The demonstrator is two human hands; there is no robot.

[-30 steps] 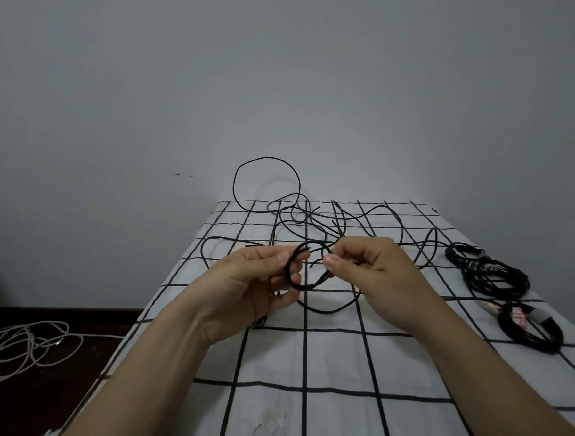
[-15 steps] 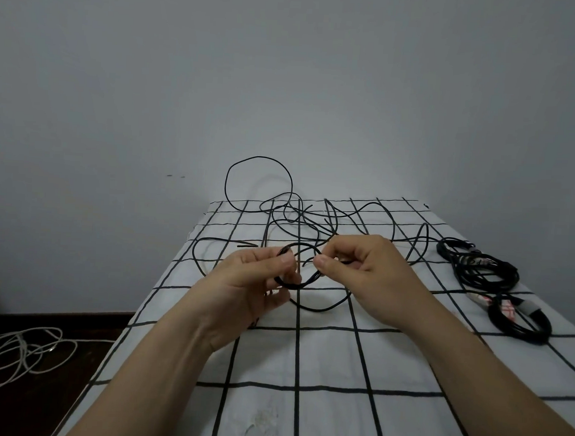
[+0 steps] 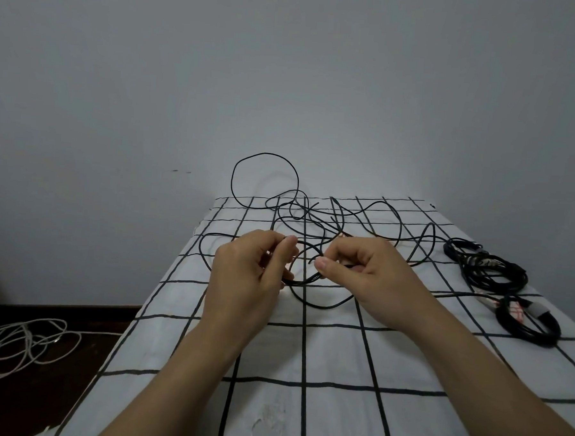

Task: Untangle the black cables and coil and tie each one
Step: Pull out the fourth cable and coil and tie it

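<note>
We see the loose black cable (image 3: 266, 154) as thin, smooth and matt, its jacket like plastic or rubber. The checked cloth (image 3: 332, 353) under it is soft, matt, lightly creased fabric, white with black lines. The wall (image 3: 287, 67) is smooth matt paint. The floor (image 3: 100, 324) looks like dark wood with a faint sheen. The pale cord (image 3: 23, 347) on it seems braided. A grey strap (image 3: 537, 311) on one bundled black coil (image 3: 527, 328) looks like cloth.

Thin black cable (image 3: 266, 154) in loose tangled loops at centre; coiled black bundle (image 3: 477, 261) and second coil (image 3: 536, 334) at right
</note>
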